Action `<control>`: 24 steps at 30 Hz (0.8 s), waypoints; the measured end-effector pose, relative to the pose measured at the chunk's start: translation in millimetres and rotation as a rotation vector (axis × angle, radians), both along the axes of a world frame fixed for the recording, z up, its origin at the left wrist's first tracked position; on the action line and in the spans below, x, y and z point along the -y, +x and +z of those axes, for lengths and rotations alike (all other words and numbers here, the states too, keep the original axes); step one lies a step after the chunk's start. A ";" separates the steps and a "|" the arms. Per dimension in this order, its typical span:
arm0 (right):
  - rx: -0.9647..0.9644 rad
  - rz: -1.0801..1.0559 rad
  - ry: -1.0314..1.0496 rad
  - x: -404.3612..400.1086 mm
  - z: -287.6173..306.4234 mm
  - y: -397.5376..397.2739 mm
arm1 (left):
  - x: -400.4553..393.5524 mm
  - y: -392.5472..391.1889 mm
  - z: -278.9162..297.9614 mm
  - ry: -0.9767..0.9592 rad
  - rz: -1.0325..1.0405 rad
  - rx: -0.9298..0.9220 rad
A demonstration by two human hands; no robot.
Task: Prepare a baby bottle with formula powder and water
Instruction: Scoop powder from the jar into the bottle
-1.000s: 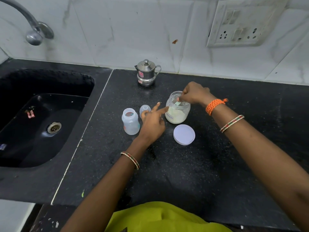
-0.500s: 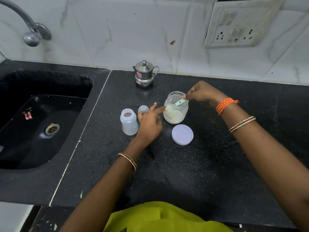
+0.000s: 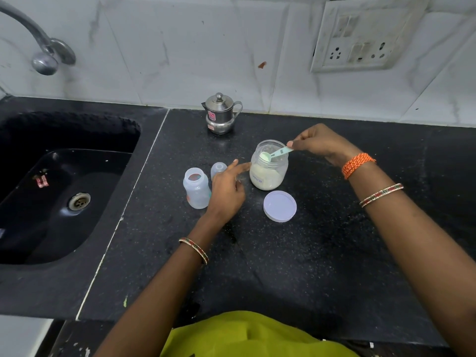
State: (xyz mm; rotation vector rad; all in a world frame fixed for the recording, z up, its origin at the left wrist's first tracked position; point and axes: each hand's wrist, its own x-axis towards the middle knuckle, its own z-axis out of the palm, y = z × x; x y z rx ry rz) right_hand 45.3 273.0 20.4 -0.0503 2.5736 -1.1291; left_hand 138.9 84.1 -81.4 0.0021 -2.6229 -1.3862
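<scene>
A clear formula jar (image 3: 268,173) with pale powder stands uncapped on the black counter (image 3: 296,266). My right hand (image 3: 322,145) pinches the handle of a pale green scoop (image 3: 275,154), whose bowl holds powder at the jar's mouth. My left hand (image 3: 228,189) rests on the counter with its fingers spread, a fingertip touching the jar's left side. The empty baby bottle (image 3: 196,188) stands uncapped just left of that hand. Its clear cap (image 3: 218,169) shows behind the fingers.
The jar's white lid (image 3: 280,206) lies flat in front of the jar. A small steel pot (image 3: 221,113) stands at the wall. A black sink (image 3: 59,191) with a tap (image 3: 43,54) lies to the left. A wall socket (image 3: 360,42) is up right.
My right hand has drawn the scoop up out of the powder to the jar's mouth, now loaded. The left hand has stayed by the jar.
</scene>
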 end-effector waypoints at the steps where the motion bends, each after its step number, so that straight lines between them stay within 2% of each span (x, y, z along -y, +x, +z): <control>1: 0.015 0.023 0.013 1.2 -0.1 1.4 | -0.4 0.5 -1.0 0.008 0.001 0.005; 9: 0.029 0.031 0.055 9.1 -3.5 1.4 | 1.2 1.6 -3.1 0.028 0.027 -0.020; 16: 0.020 -0.080 -0.048 -4.6 -4.9 -2.8 | 4.4 4.2 2.7 0.056 0.058 -0.071; 24: -0.105 -0.167 -0.180 -13.4 1.0 3.0 | 4.2 6.6 21.1 0.110 0.082 -0.178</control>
